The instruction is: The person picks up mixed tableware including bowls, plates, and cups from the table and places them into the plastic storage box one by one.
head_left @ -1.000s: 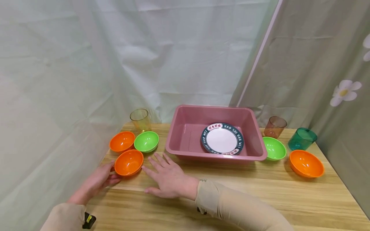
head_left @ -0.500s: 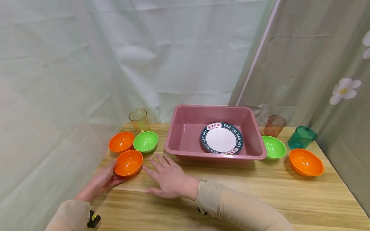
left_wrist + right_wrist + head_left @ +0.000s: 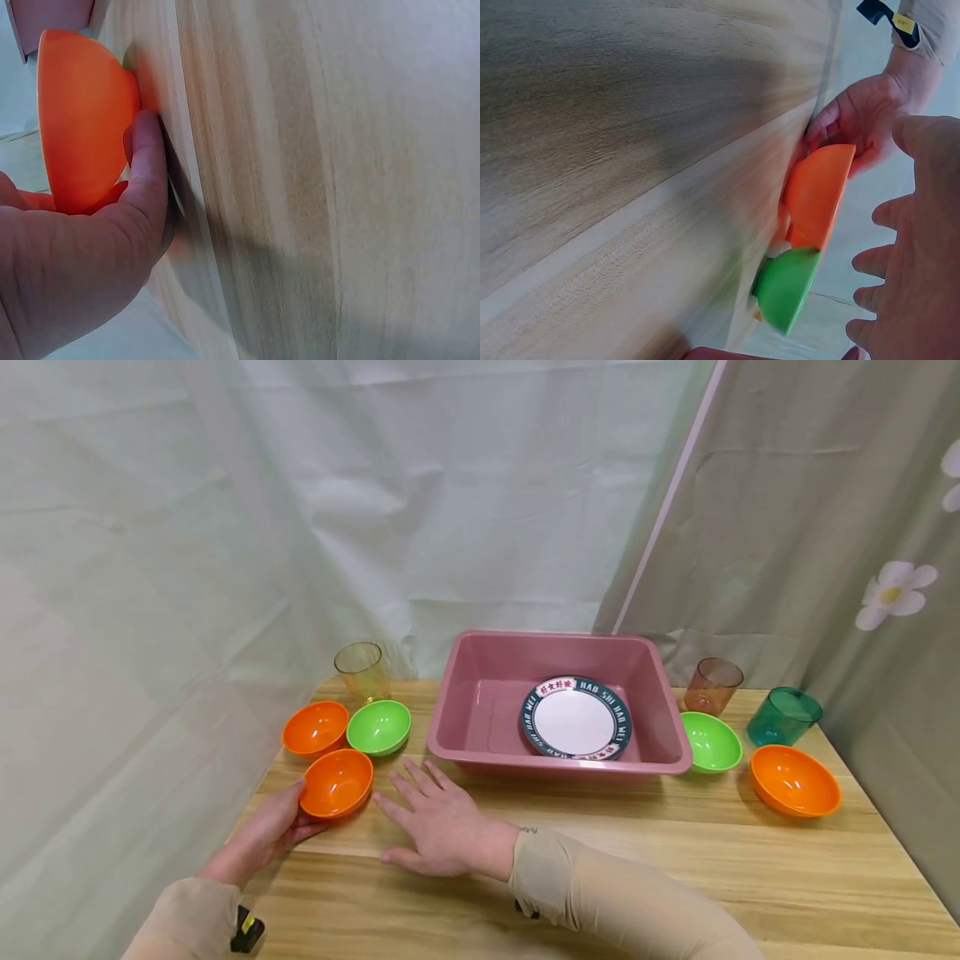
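Observation:
At the table's left side my left hand (image 3: 272,828) holds the near orange bowl (image 3: 337,783), thumb at its rim and fingers under its side. In the left wrist view that bowl (image 3: 86,120) shows its smooth outer wall, with a finger (image 3: 148,161) along its base. My right hand (image 3: 444,828) is spread just right of this bowl, palm down, fingers straight and holding nothing. A green bowl (image 3: 378,728) and a second orange bowl (image 3: 315,729) sit right behind the held one.
A pink basin (image 3: 480,760) with a dark-rimmed plate (image 3: 573,722) inside stands at the middle back. Behind the left bowls is a yellow cup (image 3: 362,672). On the right are a green bowl (image 3: 712,743), an orange bowl (image 3: 795,782), a brown cup (image 3: 712,687) and a teal cup (image 3: 783,718).
My left hand has moved in from the left, its fingers sliding under the near orange bowl and its thumb coming onto the rim. The right hand has hardly moved.

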A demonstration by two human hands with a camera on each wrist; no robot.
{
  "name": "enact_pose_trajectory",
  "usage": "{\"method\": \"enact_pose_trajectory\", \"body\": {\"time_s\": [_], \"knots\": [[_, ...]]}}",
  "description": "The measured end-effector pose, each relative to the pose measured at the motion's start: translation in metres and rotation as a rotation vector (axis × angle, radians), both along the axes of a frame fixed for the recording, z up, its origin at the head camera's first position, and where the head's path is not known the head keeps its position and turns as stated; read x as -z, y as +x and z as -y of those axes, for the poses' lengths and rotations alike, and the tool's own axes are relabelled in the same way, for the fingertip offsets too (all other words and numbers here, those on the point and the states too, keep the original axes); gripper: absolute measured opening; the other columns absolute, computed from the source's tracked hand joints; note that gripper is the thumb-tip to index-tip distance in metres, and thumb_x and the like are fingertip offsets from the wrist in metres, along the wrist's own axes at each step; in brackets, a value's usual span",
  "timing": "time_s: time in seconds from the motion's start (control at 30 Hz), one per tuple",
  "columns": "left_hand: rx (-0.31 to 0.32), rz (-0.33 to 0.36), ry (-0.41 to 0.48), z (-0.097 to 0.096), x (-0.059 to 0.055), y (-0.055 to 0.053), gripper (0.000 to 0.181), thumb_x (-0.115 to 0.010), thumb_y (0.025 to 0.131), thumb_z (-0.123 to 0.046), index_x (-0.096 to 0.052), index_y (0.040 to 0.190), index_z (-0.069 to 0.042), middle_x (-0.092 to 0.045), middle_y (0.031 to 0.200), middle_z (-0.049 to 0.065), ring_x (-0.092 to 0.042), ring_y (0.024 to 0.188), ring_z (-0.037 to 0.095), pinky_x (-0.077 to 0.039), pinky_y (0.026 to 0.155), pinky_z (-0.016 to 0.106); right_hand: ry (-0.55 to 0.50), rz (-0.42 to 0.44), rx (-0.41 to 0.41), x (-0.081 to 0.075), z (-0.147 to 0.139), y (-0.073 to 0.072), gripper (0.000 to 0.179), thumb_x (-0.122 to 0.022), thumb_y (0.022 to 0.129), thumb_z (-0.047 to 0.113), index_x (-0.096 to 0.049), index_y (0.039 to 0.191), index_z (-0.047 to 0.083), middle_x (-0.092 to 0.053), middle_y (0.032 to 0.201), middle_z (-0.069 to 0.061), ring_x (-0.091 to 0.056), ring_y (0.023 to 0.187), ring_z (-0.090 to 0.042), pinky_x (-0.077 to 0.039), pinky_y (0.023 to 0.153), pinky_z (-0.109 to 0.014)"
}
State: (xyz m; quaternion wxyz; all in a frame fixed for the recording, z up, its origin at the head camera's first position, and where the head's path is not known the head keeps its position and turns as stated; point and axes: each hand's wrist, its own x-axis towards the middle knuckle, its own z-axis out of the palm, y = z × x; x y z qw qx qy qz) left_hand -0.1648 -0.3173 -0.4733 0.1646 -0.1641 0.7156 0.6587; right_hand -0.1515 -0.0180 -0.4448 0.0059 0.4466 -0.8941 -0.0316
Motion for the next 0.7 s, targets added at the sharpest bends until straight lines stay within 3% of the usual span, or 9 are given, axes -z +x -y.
{"method": "enact_pose_trajectory", "body": {"time_s": [0.2,0.33,0.5,0.7], "knots": [[0.015,0.016,-0.106,0.0,-0.002,0.001,0.07,-0.02,0.113,-0.038,-0.009,0.155,0.017,-0.039,0.143,0.039,-0.066,0.089,0.015,-0.06,0.085,0.034,-0.003,-0.011,0.003,0.002,0.001,0.0,0.078,-0.025,0.101,0.073,-0.019,0.165,0.029,-0.008,0.171,-0.007,0.004,0.156,-0.029,-0.005,0.125,-0.049],[0.031,0.009,-0.149,0.001,-0.006,0.003,0.069,-0.022,0.113,-0.037,-0.013,0.154,0.017,-0.053,0.126,0.029,-0.063,0.082,0.013,-0.06,0.077,0.028,0.001,-0.016,0.008,0.003,0.0,0.0,0.078,-0.023,0.1,0.074,-0.02,0.165,0.03,-0.009,0.171,-0.007,0.004,0.156,-0.029,-0.007,0.125,-0.048],[0.047,-0.027,-0.094,0.004,-0.009,0.006,0.067,-0.023,0.113,-0.035,-0.015,0.153,0.018,-0.066,0.105,0.008,-0.068,0.081,0.014,-0.061,0.074,0.029,0.0,-0.016,0.008,0.003,-0.001,0.0,0.078,-0.023,0.1,0.074,-0.02,0.165,0.03,-0.008,0.171,-0.007,0.003,0.156,-0.029,-0.006,0.125,-0.048],[0.049,-0.048,0.002,0.007,-0.013,0.007,0.068,-0.021,0.113,-0.034,-0.011,0.153,0.02,-0.071,0.107,0.014,-0.074,0.083,0.021,-0.061,0.078,0.042,0.0,-0.01,0.01,0.001,-0.002,0.0,0.079,-0.022,0.1,0.074,-0.019,0.165,0.029,-0.007,0.171,-0.007,0.003,0.156,-0.029,-0.002,0.125,-0.048]]}}
